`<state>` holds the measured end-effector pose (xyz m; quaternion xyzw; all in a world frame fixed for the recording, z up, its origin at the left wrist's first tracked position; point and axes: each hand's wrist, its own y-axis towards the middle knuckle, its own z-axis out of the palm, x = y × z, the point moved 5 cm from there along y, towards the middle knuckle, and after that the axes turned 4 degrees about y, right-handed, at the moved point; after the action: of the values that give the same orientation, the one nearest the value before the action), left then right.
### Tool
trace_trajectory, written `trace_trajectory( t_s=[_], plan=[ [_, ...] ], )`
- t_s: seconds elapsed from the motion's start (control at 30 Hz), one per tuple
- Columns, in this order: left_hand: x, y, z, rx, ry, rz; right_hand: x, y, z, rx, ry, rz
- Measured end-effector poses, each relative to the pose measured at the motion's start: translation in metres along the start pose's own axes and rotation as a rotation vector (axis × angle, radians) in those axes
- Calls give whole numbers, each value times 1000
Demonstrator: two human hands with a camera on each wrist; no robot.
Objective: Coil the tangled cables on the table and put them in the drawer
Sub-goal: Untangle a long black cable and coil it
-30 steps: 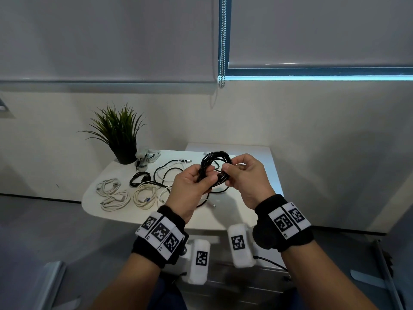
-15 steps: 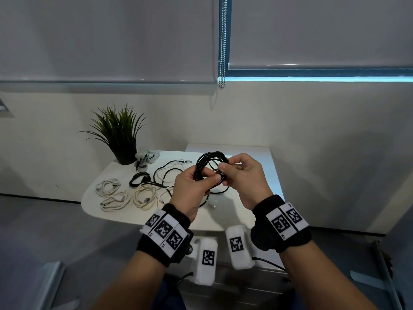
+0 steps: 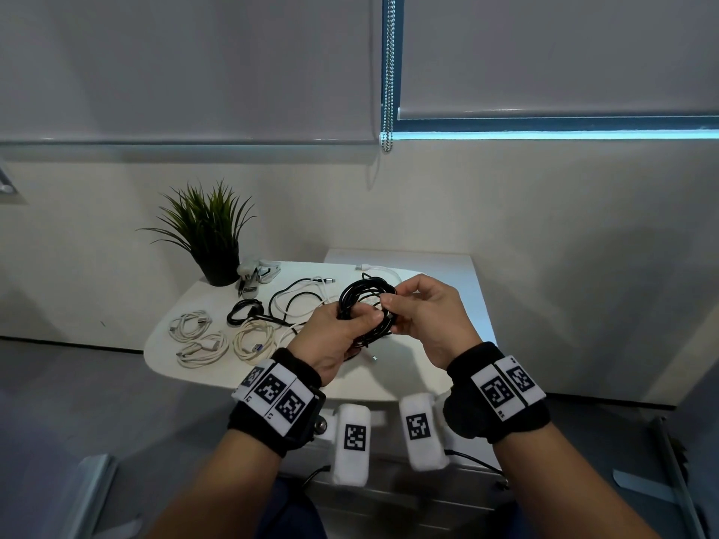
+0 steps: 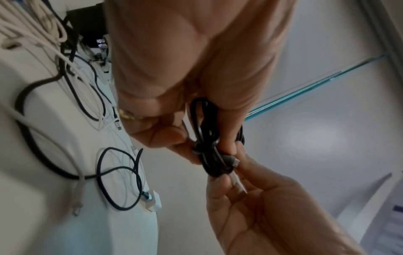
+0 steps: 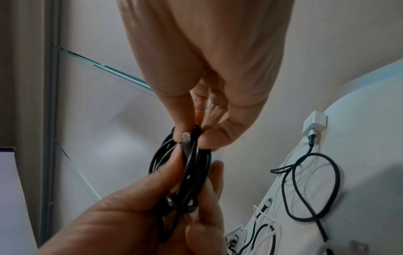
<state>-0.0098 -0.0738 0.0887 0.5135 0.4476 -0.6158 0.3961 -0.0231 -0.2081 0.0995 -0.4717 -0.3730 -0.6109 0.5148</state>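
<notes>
Two hands hold one black cable coil (image 3: 363, 305) above the table (image 3: 408, 367) | left hand (image 3: 338, 336) grips the bundle, right hand (image 3: 424, 317) pinches its plug end (image 5: 186, 137) | likely light, limp, springy: hold across all loops | loose cables (image 3: 295, 301) lie beyond on table

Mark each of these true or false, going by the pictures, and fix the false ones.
1. Both hands hold the black coil. True: the left hand grips it and the right hand pinches its plug end.
2. The coil lies on the table. False: it is held above it.
3. A plant stands at the table's far left. True.
4. All cables on the table are black. False: several white coils lie there too.
5. The charger has a cable plugged in. True.
</notes>
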Motion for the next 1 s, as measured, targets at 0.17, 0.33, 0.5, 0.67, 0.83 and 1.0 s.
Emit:
trace_trajectory(
  t_s=[0.17, 0.33, 0.5, 0.67, 0.83, 1.0],
  plan=[
    [-1, -2, 1, 0, 54, 63, -2, 0, 1, 15, -27, -4],
    [1, 0, -2, -165, 193, 162, -6, 3, 2, 8, -39, -9],
    [1, -1, -7, -224, 382, 241, -12, 6, 3, 1, -79, -10],
    [1, -1, -6, -206, 458, 267, -17, 8, 2, -21, -128, -3],
    [3, 0, -7, -160, 396, 265, -20, 9, 1, -33, -164, 0],
    [5, 3, -21, -225, 409, 253, -14, 7, 9, 68, -146, 22]
  ],
)
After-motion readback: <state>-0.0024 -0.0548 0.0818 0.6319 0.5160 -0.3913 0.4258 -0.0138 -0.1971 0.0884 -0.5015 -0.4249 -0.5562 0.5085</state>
